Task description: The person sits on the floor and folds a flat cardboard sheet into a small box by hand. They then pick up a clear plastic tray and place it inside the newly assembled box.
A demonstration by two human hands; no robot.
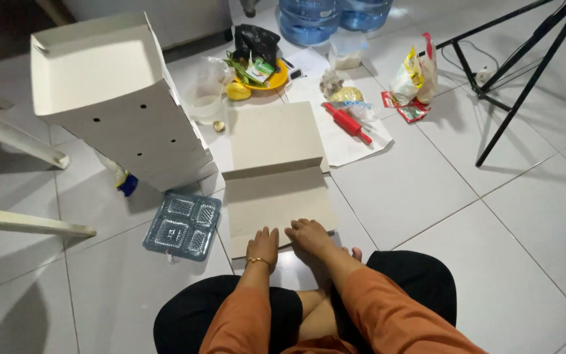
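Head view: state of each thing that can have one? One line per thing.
Cardboard sheet: flat on the floor, rear part folded up, unassembled.
Left hand: palm down on the sheet's near edge.
Right hand: palm down on the sheet's near edge.
Stack of white boxes: assembled, top one open, stack leaning.
Clear compartment tray: on the floor, nothing in it.
Red rolling pin: lying on white paper.
Yellow plate: holds vegetables.

Right of the flat cardboard sheet (276,190) the white tiled floor (466,216) lies open out to the tripod legs (512,78). On the left, a clear plastic tray (183,225) and a leaning stack of white boxes (119,98) crowd in. Far ahead, a red rolling pin (347,122), food packets (416,72) and a yellow bowl (266,80) block the way.
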